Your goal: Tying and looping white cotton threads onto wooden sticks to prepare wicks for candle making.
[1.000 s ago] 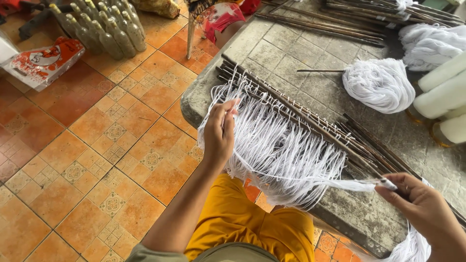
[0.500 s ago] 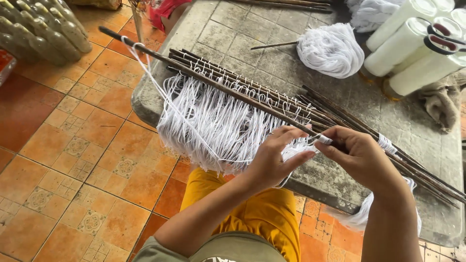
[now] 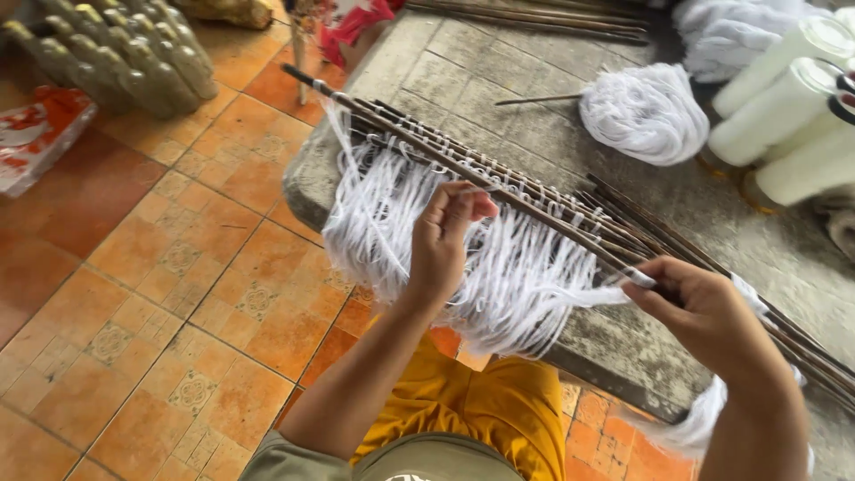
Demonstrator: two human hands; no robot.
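Overhead, white candle tubes (image 3: 784,107) beside thread bundle (image 3: 643,112).

A dark stick (image 3: 499,183) strung with white threads (image 3: 499,267) is held across the stone worktop (image 3: 534,71). It is pinched by the right hand (image 3: 704,312) at four o'clock, while threads are fingered by the left hand (image 3: 441,240) at centre. A white skein (image 3: 643,113) lies at one o'clock.
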